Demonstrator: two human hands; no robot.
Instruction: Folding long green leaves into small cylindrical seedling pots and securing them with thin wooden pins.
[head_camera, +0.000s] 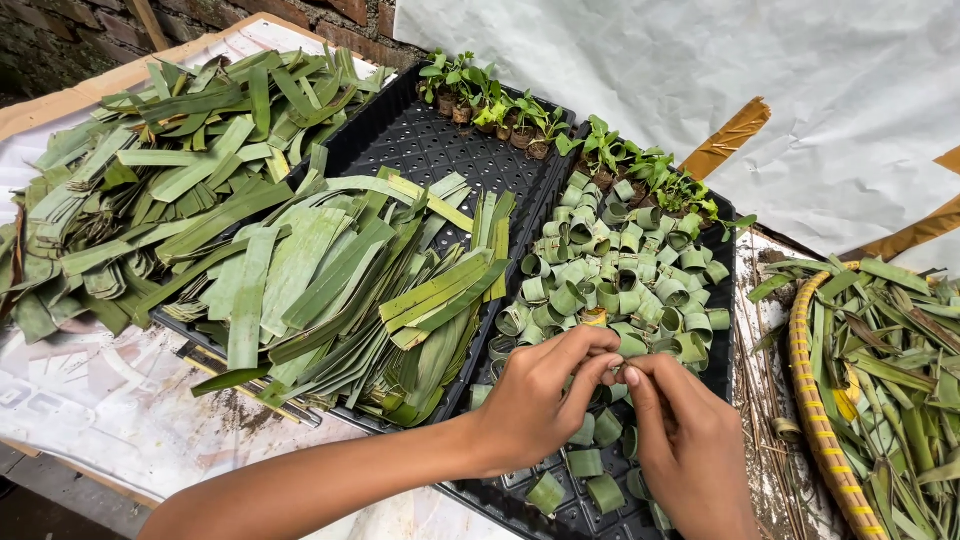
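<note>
Green leaf material throughout. Item in hand: a small ring of rolled green leaf strip (612, 372), pinched between the fingertips of both hands over the near end of the black perforated plastic tray (580, 515). The left hand (545, 400) comes in from the near left with thumb and forefinger closed on the ring; the right hand (690, 440) meets it from the near right, fingertips pressed to the same piece, so the two hands touch. How much of the ring is finished is hidden behind the fingers.

Handling, as judged: very light, thin and pliable, inclined to spring open or split along the grain if squeezed; best held by the outer wall at the overlap, with fingertips only.

Also on that tray: a heap of finished green leaf rings (610, 270) filling its middle, and a row of small green seedlings in leaf cups (640, 170) along its far edge.

A second black tray (420, 140) lies to the left, carrying a pile of long flat green leaf strips (360, 290). Further left, a looser heap of cut leaf pieces (150, 160) lies on the white sheet-covered table (90, 400). At the right edge, a woven yellow-rimmed basket (815, 420) holds leaf trimmings.
</note>
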